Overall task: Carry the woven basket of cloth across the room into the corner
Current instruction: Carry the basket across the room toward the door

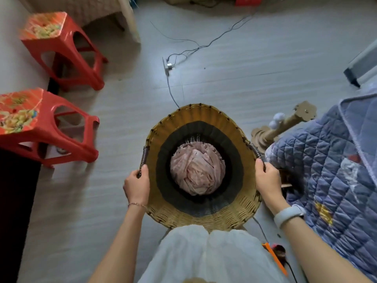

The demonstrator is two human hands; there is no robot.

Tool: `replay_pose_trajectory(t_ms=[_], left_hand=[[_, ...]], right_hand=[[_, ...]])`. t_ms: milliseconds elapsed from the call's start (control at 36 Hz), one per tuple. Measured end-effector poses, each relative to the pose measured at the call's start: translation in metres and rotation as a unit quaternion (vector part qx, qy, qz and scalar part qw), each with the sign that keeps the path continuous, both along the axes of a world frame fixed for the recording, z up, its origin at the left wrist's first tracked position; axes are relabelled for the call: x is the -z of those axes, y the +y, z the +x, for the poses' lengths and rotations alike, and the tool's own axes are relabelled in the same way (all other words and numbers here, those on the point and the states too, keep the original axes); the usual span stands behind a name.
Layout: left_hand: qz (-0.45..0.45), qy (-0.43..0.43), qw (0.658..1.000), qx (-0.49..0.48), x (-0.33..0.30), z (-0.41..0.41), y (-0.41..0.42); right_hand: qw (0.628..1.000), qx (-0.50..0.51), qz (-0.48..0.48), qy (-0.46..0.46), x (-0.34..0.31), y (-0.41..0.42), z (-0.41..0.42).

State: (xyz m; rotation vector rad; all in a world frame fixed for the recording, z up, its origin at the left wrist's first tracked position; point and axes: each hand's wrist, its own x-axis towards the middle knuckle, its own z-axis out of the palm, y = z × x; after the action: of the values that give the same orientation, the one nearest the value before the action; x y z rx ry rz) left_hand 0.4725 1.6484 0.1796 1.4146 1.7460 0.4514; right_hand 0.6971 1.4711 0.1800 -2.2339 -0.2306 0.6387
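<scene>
A deep woven basket (195, 116), tan at the rim with a dark band lower inside, hangs in front of my body above the grey floor. Crumpled pink cloth (197, 170) lies at its bottom. My left hand (137, 184) is closed around the dark coiled handle on the basket's left rim. On the opposite side, my right hand (267, 176) grips the matching handle on the right rim. A light band sits on my right wrist and a thin bracelet on my left.
Two red plastic stools (61, 50) (47, 127) stand at the left. A power strip with cables (167, 66) lies on the floor ahead. A blue quilted bed (326, 160) fills the right, with a cardboard stand (285, 125) beside it. A dark panel (14, 201) borders the lower left.
</scene>
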Motion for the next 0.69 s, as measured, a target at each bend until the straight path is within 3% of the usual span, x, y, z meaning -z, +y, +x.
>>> replay_pose_trajectory(t_ms=[306,472,694], left_hand=[[-0.041,-0.016,0.995,0.087,-0.008,0.165,0.127],[-0.046,-0.023,0.993,0.104,-0.006,0.255,0.168],[-0.033,0.043,0.993,0.107,0.009,0.384,0.210]], right_hand=[[0.994,0.108,0.022,-0.024,-0.016,0.097,0.114],[0.994,0.109,0.016,-0.003,-0.018,0.139,0.189],[0.991,0.130,0.007,0.022,0.007,0.178,0.337]])
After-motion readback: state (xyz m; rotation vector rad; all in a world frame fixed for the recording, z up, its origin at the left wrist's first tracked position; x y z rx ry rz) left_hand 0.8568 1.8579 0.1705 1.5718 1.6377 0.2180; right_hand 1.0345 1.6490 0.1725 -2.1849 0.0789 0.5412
